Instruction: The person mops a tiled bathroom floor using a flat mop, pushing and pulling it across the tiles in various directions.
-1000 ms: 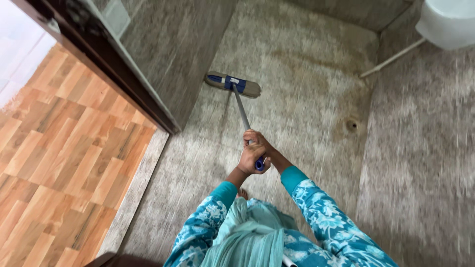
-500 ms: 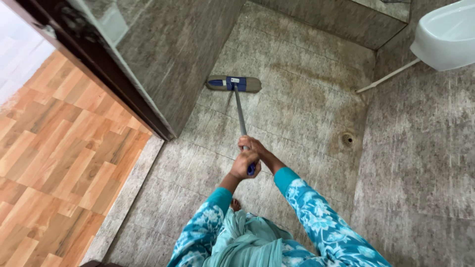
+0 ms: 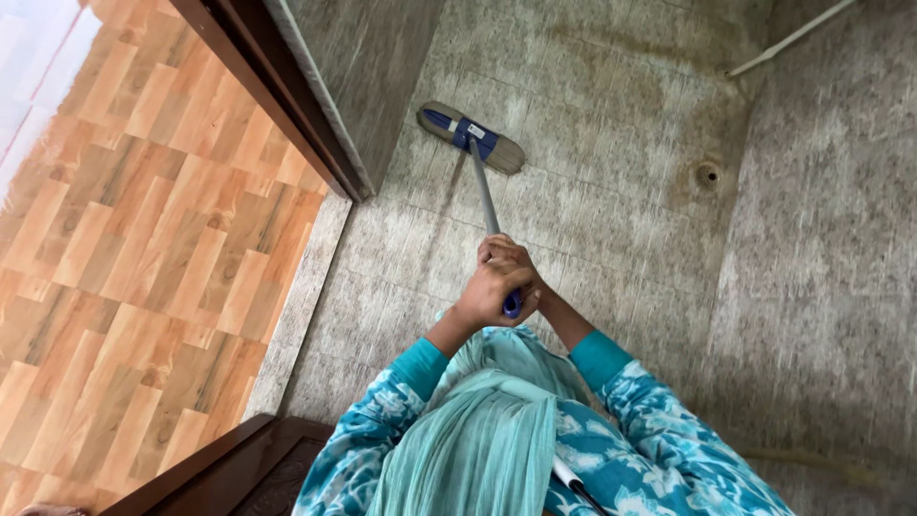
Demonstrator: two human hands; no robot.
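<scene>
- Both hands stay clenched on the near end of the mop handle (image 3: 485, 203): the left hand (image 3: 489, 294) wraps the blue end cap, the right hand (image 3: 508, 256) stacks just beyond it.
- Compared with a second ago, the grip sits closer to the body and the mop head (image 3: 471, 137) has swung from level to slanted, so the stroke appears to be drawing back.
- The flat mop head lies far from the grip on the grey tiled floor (image 3: 592, 220), just beside the wall (image 3: 368, 67) at left.
- A floor drain (image 3: 708, 175) sits well apart at right; a dark door frame (image 3: 277, 91) borders wood-pattern flooring (image 3: 143, 239).
</scene>
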